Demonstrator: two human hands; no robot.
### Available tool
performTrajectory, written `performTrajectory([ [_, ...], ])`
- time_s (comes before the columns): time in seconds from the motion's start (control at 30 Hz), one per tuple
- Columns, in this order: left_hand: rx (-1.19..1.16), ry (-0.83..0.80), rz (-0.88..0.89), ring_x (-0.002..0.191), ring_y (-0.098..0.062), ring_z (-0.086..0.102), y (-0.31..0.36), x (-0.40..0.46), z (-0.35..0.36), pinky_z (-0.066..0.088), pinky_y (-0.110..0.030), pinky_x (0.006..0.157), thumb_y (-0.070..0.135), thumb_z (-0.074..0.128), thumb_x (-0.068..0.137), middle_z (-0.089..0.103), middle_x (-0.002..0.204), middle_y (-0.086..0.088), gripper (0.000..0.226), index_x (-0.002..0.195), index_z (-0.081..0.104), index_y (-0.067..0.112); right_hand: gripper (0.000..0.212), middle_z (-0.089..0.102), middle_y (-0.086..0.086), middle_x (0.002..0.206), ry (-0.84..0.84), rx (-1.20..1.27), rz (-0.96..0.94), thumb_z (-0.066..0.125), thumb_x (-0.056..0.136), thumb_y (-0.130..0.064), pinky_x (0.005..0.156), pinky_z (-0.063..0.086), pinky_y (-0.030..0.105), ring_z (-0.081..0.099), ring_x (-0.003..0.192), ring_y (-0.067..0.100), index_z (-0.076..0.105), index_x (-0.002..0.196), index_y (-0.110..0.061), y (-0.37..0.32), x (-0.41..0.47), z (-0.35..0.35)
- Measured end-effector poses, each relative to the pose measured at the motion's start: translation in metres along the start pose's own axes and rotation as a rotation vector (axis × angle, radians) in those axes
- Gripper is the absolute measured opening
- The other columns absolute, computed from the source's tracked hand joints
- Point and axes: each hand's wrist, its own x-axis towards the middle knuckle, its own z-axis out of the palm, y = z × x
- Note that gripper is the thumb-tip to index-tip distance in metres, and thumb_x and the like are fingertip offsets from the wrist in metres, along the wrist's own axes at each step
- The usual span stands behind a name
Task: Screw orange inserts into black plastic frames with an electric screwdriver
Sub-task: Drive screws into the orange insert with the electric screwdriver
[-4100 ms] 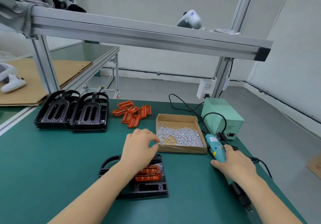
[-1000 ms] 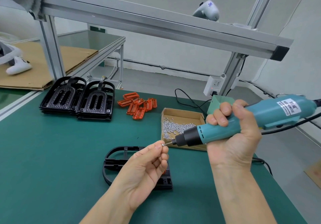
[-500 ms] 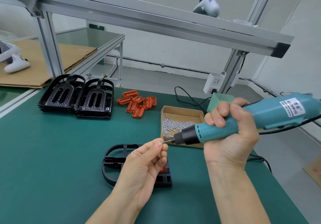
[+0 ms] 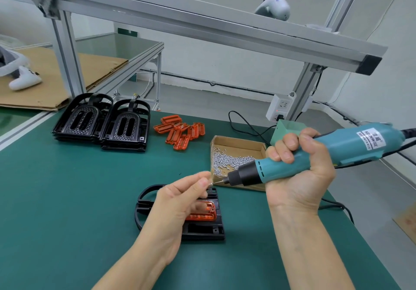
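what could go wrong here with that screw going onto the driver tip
The left hand pinches a tiny screw in mid-air near the screwdriver tip; it could slip and fall onto the green mat. The right hand holds the tool above the black frame, which nothing holds down, so it may shift when pressed. The orange insert sits loose and could move off its holes.

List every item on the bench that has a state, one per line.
Left hand: pinching a screw.
Right hand: gripping the screwdriver, raised, tip toward the screw.
Frame: flat on the mat, orange insert seated.
Spare frames: stacked.
Loose inserts: piled.
Screw box: open.
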Motion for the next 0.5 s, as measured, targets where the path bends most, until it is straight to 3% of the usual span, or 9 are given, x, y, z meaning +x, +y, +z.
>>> performTrajectory([
  [0.07,0.137,0.050,0.053,0.083,-0.004,0.062,0.004,0.003,-0.012,0.049,-0.020,0.076,0.040,0.071,0.064,0.073,0.101,0.005,0.041,0.103,0.074,0.026,0.012,0.042,-0.005,0.058,-0.021,-0.022,0.026,0.047,0.074,-0.010,0.046,0.035,0.019,0.036,0.042,0.007,0.047,0.074,-0.022,-0.001,0.004,-0.003],
  [0.1,0.241,0.079,0.101,0.089,-0.002,0.063,0.006,0.004,-0.018,0.047,-0.017,0.078,0.037,0.070,0.072,0.071,0.104,0.010,0.034,0.106,0.070,0.030,0.012,0.041,-0.005,0.058,-0.033,-0.038,0.042,0.048,0.073,-0.010,0.046,0.035,0.019,0.036,0.042,0.007,0.047,0.074,-0.022,0.000,0.005,-0.004],
  [0.17,0.587,0.096,0.226,0.100,0.003,0.059,0.007,0.004,-0.030,0.042,-0.013,0.084,0.031,0.066,0.085,0.067,0.105,0.018,0.022,0.106,0.065,0.038,0.013,0.041,-0.004,0.058,-0.055,-0.082,0.076,0.048,0.073,-0.009,0.046,0.035,0.020,0.036,0.042,0.007,0.048,0.073,-0.022,0.001,0.008,-0.007],
  [0.2,0.803,0.056,0.296,0.105,0.005,0.054,0.006,0.004,-0.034,0.039,-0.015,0.090,0.039,0.063,0.085,0.064,0.104,0.022,0.021,0.106,0.064,0.038,0.013,0.041,-0.004,0.058,-0.067,-0.109,0.093,0.049,0.072,-0.008,0.046,0.035,0.019,0.036,0.042,0.008,0.049,0.073,-0.021,0.003,0.009,-0.009],
  [0.3,1.352,-0.214,0.409,0.124,0.008,0.035,-0.002,0.000,-0.037,0.013,-0.020,0.112,0.069,0.044,0.067,0.053,0.119,0.030,0.062,0.118,0.059,0.038,0.015,0.041,-0.003,0.057,-0.096,-0.187,0.137,0.050,0.071,-0.006,0.045,0.035,0.020,0.037,0.041,0.008,0.049,0.073,-0.021,0.011,0.011,-0.012],
  [0.37,1.602,-0.314,0.395,0.137,0.006,0.015,-0.010,-0.001,-0.036,-0.012,-0.024,0.113,0.072,0.040,0.065,0.040,0.134,0.033,0.070,0.129,0.050,0.044,0.016,0.042,-0.002,0.057,-0.111,-0.236,0.156,0.051,0.070,-0.004,0.045,0.036,0.021,0.037,0.041,0.009,0.049,0.073,-0.020,0.016,0.013,-0.014],
  [0.5,1.750,-0.373,0.445,0.142,0.000,0.001,-0.017,0.001,-0.036,-0.029,-0.032,0.104,0.059,0.048,0.079,0.028,0.147,0.028,0.058,0.136,0.039,0.048,0.020,0.042,0.000,0.057,-0.159,-0.323,0.186,0.052,0.069,-0.002,0.046,0.036,0.022,0.036,0.042,0.011,0.053,0.069,-0.022,0.025,0.014,-0.017],
])
